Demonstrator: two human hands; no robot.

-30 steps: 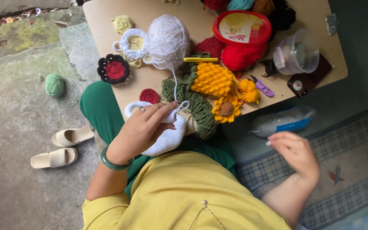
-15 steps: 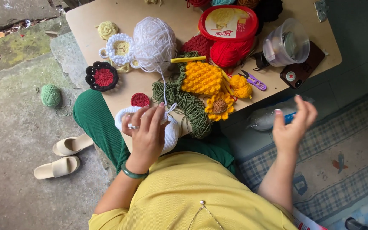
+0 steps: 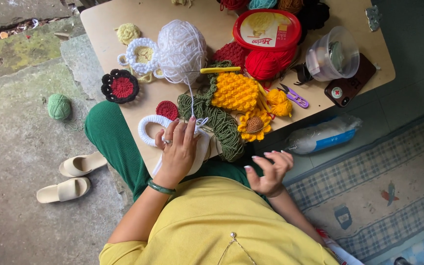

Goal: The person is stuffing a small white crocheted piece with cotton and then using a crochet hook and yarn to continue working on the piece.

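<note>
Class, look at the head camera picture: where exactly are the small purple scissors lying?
The purple scissors lie on the wooden table, right of the yellow crochet piece, just below the red yarn ball and left of the dark phone.

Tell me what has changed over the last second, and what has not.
The right hand rose from beside the lap with fingers spread, then came in toward the body and now hangs empty with fingers curled, below the table edge. The left hand stayed on the white crochet piece. The white yarn ball, yellow crochet piece and red-lidded tub lie as before.
</note>
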